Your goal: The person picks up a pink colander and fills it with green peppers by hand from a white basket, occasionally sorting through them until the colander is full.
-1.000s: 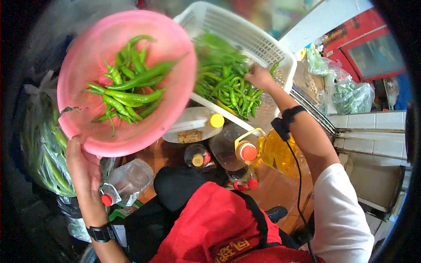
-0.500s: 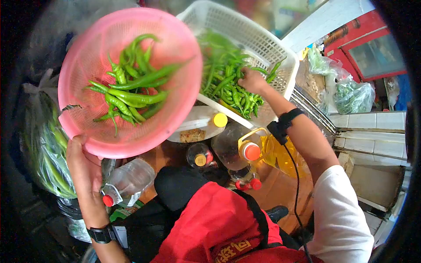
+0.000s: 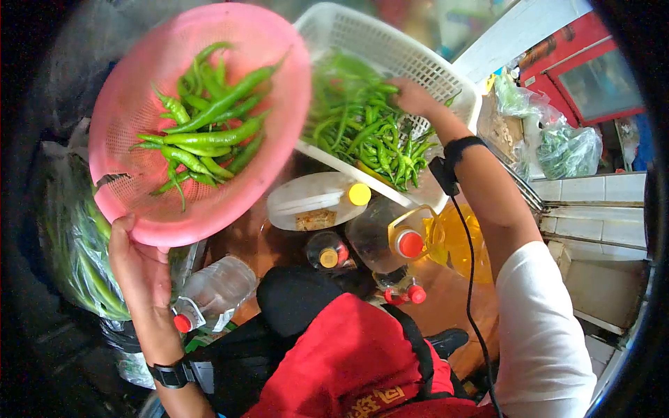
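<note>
My left hand grips the near rim of a pink plastic colander, thumb outside and fingers underneath. The colander is held up and tilted, with several long green chili peppers lying in it. On the right, a white slotted plastic basket holds a heap of green chili peppers. My right hand reaches into this basket at the far side of the heap, fingers closed at the end of a green pepper; the fingertips are partly hidden and a little blurred.
Below the basket stand a jug with a yellow cap, a red-capped oil bottle, and smaller bottles. An empty clear bottle lies at left, beside a bag of green vegetables. Another vegetable bag sits at right. A black cable hangs from my right wrist.
My right hand has moved away from me, toward the far side of the pepper heap. The pink colander has tipped and shifted slightly left, still in my left hand. The view has shifted a little.
</note>
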The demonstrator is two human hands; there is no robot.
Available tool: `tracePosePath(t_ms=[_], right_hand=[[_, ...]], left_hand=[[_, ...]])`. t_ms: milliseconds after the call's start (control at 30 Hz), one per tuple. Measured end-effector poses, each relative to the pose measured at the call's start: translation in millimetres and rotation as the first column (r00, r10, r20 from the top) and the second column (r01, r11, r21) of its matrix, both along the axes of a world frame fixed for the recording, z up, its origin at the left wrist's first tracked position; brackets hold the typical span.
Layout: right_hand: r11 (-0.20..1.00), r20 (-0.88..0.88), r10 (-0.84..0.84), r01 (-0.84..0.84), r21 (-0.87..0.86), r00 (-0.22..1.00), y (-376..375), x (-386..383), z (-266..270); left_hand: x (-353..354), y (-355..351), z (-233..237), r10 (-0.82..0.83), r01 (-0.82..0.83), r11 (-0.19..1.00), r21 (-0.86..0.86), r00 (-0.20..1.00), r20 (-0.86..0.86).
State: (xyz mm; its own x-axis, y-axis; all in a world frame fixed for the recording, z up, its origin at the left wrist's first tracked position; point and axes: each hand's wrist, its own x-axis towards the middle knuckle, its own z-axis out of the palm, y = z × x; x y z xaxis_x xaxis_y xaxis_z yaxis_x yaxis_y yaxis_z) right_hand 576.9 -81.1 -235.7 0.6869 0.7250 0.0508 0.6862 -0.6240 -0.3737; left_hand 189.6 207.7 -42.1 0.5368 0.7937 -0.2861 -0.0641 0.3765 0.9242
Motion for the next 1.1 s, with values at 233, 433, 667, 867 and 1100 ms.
tracePosePath(t_ms=[233,433,667,867,1100], right_hand=[[0.792,0.093,-0.071,0.112,-0.600,0.993,24.8,-28.7,17.0],[0.918,-0.105,0.091,-0.124,-0.376,0.990,14.0,-8.8,35.9],[0.989,-0.125,-0.144,0.140,-0.047,0.982,49.8,36.3,47.5],[0.960,0.072,-0.116,0.130,-0.247,0.991,95.8,29.7,-14.7],[0.977,-0.048,-0.139,0.128,-0.173,0.989,88.5,26.7,4.8]], left_hand=[[-4.9,4.8,-5.2,0.001,-0.001,0.999,-0.034,1.000,0.002],[-15.7,11.9,-8.4,-0.033,0.031,0.999,-0.041,0.998,-0.048],[-11.7,-3.1,29.4,0.158,-0.155,0.975,0.159,0.987,-0.006],[-15.0,16.1,37.2,0.197,-0.201,0.969,0.140,0.979,0.045],[-23.1,27.3,33.8,0.143,-0.146,0.985,0.092,0.989,0.042]])
